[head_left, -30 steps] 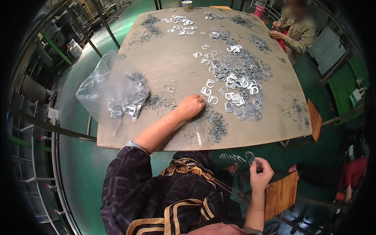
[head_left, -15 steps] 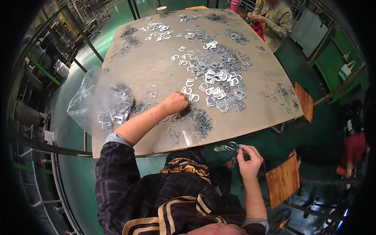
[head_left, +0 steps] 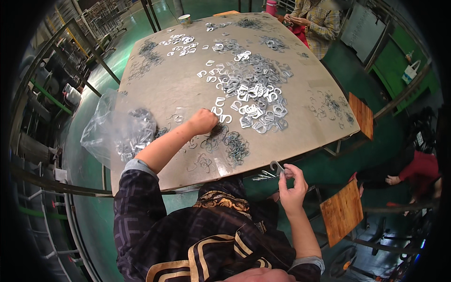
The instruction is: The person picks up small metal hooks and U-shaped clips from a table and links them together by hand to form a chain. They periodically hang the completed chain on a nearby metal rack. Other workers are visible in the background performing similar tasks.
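My left hand [head_left: 203,121] is closed, knuckles up, low over the table beside a few flat silver hook-shaped pieces [head_left: 221,109]. Its fingertips are hidden, so I cannot make out what they hold. Under and beside it lie heaps of thin, dark, curved wire pieces [head_left: 237,146]. Past the table's near edge, my right hand [head_left: 293,183] pinches a grey metal hook [head_left: 277,165] between thumb and fingers, its curved end upward. Several thin shiny metal pieces [head_left: 265,176] show just left of that hook; how they are attached is unclear.
A big pile of flat silver hook pieces [head_left: 256,89] covers the middle right of the table [head_left: 164,94]. At left, a clear plastic bag [head_left: 101,127] holds more pieces. A wooden stool [head_left: 341,216] stands at right. Someone in a checked shirt [head_left: 324,23] works at the far right corner.
My right hand has moved slightly up and left, and the hook in it now stands more upright. The table has shifted a little leftward in view. My left hand stays closed by the wire pieces.
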### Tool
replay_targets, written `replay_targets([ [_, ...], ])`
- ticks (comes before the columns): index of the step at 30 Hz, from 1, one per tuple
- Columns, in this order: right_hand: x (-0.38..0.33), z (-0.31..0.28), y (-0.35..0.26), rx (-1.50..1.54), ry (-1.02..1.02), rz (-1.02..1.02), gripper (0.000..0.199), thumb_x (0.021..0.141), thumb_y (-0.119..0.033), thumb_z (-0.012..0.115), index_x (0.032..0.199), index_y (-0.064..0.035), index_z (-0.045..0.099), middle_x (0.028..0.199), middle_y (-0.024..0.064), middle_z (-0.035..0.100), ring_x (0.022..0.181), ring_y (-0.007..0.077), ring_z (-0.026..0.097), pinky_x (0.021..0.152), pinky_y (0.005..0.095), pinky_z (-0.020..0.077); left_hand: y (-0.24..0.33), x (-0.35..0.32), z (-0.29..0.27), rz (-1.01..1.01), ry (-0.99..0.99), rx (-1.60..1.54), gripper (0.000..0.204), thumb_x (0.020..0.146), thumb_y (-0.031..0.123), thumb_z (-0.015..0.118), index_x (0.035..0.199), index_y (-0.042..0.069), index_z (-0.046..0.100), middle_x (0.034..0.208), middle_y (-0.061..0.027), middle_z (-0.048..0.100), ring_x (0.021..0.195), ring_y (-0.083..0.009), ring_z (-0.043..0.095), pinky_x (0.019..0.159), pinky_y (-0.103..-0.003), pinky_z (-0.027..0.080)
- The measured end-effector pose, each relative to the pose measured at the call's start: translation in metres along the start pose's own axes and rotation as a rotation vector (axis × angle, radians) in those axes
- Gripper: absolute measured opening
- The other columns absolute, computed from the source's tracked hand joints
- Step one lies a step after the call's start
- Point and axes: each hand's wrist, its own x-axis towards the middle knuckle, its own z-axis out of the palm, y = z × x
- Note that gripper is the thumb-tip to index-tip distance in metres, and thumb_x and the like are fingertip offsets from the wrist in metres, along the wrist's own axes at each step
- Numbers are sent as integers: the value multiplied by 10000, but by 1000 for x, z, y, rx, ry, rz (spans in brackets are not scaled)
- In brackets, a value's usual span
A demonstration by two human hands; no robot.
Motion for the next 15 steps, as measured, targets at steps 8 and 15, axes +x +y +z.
replay_targets([
  [8, -8, 3, 7, -1, -29, -51, 366, 824, 76, 659, 1154, -5, 522, 891, 104, 632, 759, 177, 617, 689, 294, 507, 121, -27, -101, 26, 490, -1335, 88, 791, 54, 705, 841, 29, 638, 870, -80, 612, 881, -239, 582, 834, -343, 450],
  [15, -3, -1, -8, -47, -48, -179, 465, 775, 109, 686, 1191, 3, 508, 871, 121, 619, 750, 248, 618, 682, 347, 508, 185, -26, -115, 132, 538, -1381, 127, 777, 63, 722, 887, 55, 660, 1033, -91, 555, 982, -250, 505, 882, -358, 391],
])
